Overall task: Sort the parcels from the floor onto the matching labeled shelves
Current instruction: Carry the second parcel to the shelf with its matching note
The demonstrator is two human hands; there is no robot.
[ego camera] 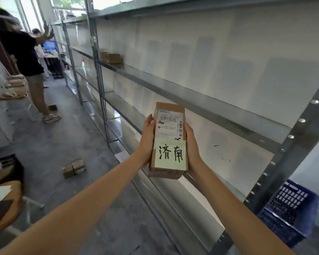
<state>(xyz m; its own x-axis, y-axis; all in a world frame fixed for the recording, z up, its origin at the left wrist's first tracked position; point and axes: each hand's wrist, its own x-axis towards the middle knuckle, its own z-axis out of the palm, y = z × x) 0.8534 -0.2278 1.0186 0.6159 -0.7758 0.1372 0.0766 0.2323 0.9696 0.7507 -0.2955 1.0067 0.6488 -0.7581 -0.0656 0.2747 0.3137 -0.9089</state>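
Note:
I hold a long brown cardboard parcel (168, 115) up in front of the metal shelving (206, 105). It carries a white shipping label and a pale yellow sticky note with two handwritten characters. My left hand (146, 138) grips its left side and my right hand (191, 144) grips its right side. A second brown parcel seems to lie under it, only its near end showing. Further down, another brown parcel (111, 57) sits on a shelf. Two taped parcels (74, 168) lie on the grey floor to my left.
A blue plastic crate (291, 210) stands at the lower right beside the shelf post. A person in dark clothes (26, 57) stands down the aisle on the left, near stacked parcels (14, 87). A round wooden stool (4, 205) and a black crate (6, 164) are at my left.

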